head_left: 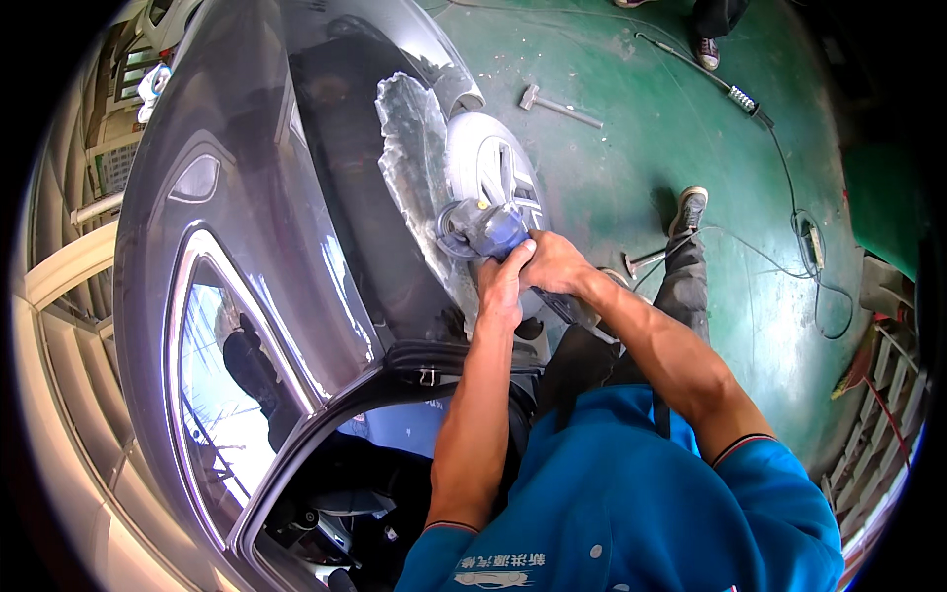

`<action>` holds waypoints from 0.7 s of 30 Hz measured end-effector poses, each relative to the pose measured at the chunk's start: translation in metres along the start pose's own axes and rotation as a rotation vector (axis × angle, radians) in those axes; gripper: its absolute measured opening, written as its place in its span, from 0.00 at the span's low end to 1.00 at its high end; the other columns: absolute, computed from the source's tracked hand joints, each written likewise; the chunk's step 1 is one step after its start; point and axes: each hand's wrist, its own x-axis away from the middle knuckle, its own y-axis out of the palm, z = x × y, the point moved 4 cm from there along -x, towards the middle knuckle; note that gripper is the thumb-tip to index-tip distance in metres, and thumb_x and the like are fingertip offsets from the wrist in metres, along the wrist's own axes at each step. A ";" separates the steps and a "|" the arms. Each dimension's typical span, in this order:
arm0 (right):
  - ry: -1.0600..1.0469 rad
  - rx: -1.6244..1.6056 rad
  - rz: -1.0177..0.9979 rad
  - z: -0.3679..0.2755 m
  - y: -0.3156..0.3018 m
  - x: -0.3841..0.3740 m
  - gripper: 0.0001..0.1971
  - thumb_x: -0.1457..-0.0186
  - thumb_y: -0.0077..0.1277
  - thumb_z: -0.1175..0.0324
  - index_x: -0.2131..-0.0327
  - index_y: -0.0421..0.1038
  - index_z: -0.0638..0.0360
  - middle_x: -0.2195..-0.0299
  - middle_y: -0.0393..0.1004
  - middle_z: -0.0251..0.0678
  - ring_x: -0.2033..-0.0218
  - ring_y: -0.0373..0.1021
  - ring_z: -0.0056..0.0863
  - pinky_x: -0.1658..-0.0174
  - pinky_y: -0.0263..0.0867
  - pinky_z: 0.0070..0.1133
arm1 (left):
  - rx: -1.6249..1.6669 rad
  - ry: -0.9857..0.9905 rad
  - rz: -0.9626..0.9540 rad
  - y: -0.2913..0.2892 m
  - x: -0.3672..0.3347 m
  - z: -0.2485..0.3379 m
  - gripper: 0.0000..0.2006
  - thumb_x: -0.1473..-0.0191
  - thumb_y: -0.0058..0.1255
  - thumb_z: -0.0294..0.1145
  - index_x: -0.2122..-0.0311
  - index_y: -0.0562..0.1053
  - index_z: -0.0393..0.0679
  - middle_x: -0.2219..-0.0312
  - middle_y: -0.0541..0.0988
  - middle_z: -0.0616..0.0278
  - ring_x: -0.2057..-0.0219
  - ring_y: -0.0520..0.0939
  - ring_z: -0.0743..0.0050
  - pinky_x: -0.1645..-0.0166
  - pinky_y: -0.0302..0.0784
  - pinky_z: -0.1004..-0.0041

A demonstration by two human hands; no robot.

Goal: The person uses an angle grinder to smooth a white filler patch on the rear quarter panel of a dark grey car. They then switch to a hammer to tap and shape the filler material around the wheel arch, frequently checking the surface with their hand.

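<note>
Blue shirt (612, 474) up close, then both hands clamped round a power sander (498, 229), left hand (501, 284) beside right hand (554, 264). It's at the scuffed patch (409, 138) by the car's (237, 128) wheel (472, 148). Looks like mid-sanding to me; next pass probably calls for a steady grip, disc (450, 233) flat.

Green floor (607, 163), surface scuffed and shiny in patches. A hammer (562, 107) is laid on it, head pointed carward. Farther right, a rod tool (742, 98) is joined to a cable (792, 192), loosely looped. Near a planted shoe (690, 209), a T-shaped metal tool (646, 260) is seen.
</note>
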 end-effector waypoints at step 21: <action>-0.108 -0.100 -0.141 0.024 0.022 0.032 0.28 0.66 0.67 0.61 0.60 0.74 0.69 0.66 0.80 0.55 0.65 0.77 0.46 0.58 0.72 0.33 | -0.044 0.074 0.080 -0.004 0.051 -0.027 0.21 0.49 0.64 0.39 0.56 0.77 0.32 0.62 0.81 0.58 0.61 0.80 0.70 0.55 0.74 0.70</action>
